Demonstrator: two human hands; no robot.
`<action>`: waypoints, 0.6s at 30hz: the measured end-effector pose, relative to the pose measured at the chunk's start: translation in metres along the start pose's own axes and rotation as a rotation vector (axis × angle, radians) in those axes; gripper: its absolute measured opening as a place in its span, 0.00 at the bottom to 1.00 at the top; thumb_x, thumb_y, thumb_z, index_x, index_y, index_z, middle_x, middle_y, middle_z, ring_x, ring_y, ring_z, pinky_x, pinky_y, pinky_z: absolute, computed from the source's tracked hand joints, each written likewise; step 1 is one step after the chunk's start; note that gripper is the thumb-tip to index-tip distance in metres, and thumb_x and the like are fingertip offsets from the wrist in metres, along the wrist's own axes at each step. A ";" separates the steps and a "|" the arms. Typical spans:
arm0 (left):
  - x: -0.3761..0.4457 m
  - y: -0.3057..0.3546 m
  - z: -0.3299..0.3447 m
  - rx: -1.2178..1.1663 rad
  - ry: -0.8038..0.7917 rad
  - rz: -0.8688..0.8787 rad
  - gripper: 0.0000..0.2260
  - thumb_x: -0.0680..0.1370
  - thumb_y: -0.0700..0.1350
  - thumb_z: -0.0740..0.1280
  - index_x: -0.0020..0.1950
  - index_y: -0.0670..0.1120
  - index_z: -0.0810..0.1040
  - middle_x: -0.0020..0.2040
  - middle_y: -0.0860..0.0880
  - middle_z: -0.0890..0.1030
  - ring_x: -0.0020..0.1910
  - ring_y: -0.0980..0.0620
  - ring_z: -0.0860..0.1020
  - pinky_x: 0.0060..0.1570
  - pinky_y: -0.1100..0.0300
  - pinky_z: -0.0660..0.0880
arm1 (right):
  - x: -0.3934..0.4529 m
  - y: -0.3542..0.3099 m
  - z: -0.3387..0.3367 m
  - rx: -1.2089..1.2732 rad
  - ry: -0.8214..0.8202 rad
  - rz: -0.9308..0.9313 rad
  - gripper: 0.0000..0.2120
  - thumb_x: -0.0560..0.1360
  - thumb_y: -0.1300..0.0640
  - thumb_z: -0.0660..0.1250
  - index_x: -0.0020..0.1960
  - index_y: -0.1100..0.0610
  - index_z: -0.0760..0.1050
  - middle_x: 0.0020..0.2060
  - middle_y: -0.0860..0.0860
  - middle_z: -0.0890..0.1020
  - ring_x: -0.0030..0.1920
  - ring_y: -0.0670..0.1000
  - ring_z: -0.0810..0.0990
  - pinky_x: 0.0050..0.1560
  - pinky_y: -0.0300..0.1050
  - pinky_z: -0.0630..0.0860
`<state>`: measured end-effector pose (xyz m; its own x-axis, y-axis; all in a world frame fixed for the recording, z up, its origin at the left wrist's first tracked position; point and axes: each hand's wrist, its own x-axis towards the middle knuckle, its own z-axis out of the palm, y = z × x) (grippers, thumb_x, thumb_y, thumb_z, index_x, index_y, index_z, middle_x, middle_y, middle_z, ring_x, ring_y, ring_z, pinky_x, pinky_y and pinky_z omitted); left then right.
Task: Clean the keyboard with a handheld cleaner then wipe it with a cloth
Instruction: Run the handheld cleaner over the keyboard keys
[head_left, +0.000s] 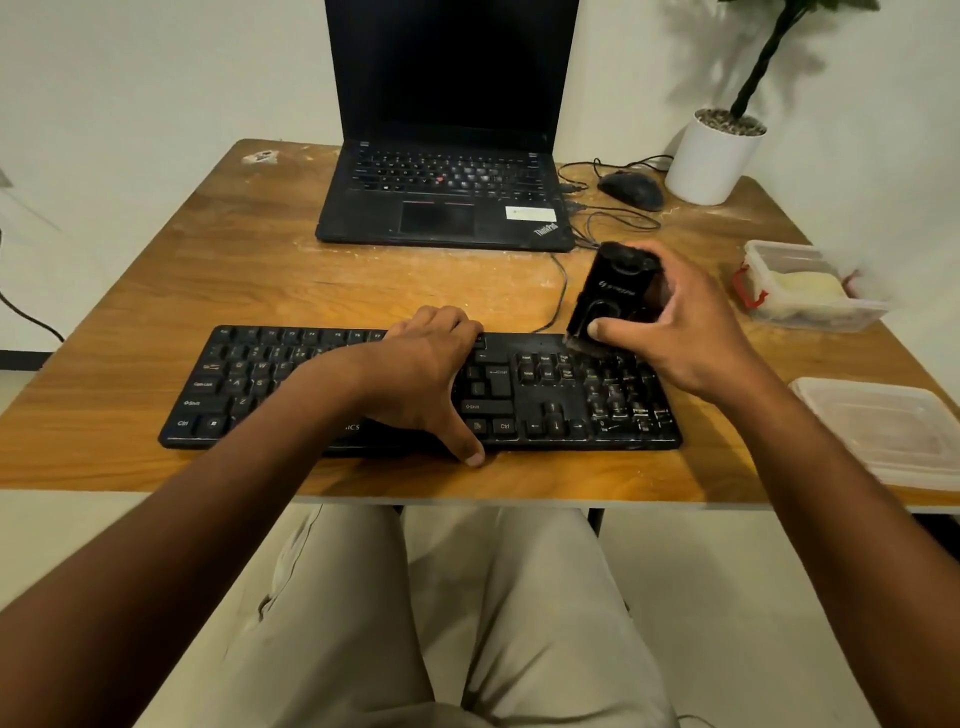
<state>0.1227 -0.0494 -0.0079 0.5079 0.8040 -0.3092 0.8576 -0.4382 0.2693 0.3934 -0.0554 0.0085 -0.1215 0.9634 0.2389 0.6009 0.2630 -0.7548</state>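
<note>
Black plastic full-size keyboard (519, 400) lying flat across the lower middle of the frame, on the near part of a worn wooden table (260, 275), thin cable running off its far edge. Stiff and flat, probably light enough to skate on the smooth wood under a push, hence best steadied from above. Left hand (415, 379) doing just that: palm down over the centre keys, fingers curled over the far edge, thumb hooked round the near edge.

Glossy black handheld cleaner (613, 301) just right of centre, tilted, brush end touching the keys above the number pad. Right hand (691, 332) gripping its body, thumb on the front face, fingers wrapped behind. Likely light and rigid, shiny shell a bit slippery; mid-body grip looks right.

No loose cloth visible; wiping step judged not yet begun.

Further out: open black laptop (447, 202) at upper centre, black mouse (631, 189) with tangled cables to its right, white plant pot (714, 161) at upper right. 2 clear plastic containers at the right edge: 1 with red clips (810, 291), 1 shallow (883, 426).
</note>
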 end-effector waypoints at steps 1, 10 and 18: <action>0.001 0.001 -0.001 0.013 -0.005 -0.003 0.59 0.59 0.67 0.81 0.81 0.51 0.54 0.73 0.52 0.60 0.72 0.50 0.58 0.74 0.48 0.62 | -0.001 0.003 -0.007 0.025 0.043 0.013 0.30 0.69 0.62 0.79 0.66 0.45 0.71 0.55 0.38 0.79 0.57 0.34 0.77 0.54 0.35 0.75; 0.022 0.049 -0.005 0.101 -0.019 0.038 0.62 0.57 0.73 0.78 0.81 0.50 0.51 0.76 0.50 0.58 0.75 0.47 0.57 0.77 0.45 0.60 | 0.007 0.014 -0.012 0.057 0.093 0.028 0.32 0.69 0.62 0.79 0.67 0.45 0.71 0.57 0.42 0.79 0.58 0.42 0.78 0.54 0.39 0.77; 0.037 0.053 -0.002 0.103 -0.030 0.032 0.57 0.56 0.72 0.79 0.77 0.51 0.59 0.69 0.51 0.61 0.70 0.49 0.61 0.72 0.45 0.66 | 0.012 0.034 -0.030 -0.103 -0.108 0.034 0.31 0.70 0.62 0.78 0.65 0.42 0.70 0.55 0.39 0.79 0.56 0.40 0.78 0.54 0.35 0.75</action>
<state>0.1866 -0.0418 -0.0038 0.5361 0.7774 -0.3291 0.8439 -0.5037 0.1847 0.4361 -0.0367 0.0037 -0.1807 0.9730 0.1433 0.6834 0.2290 -0.6932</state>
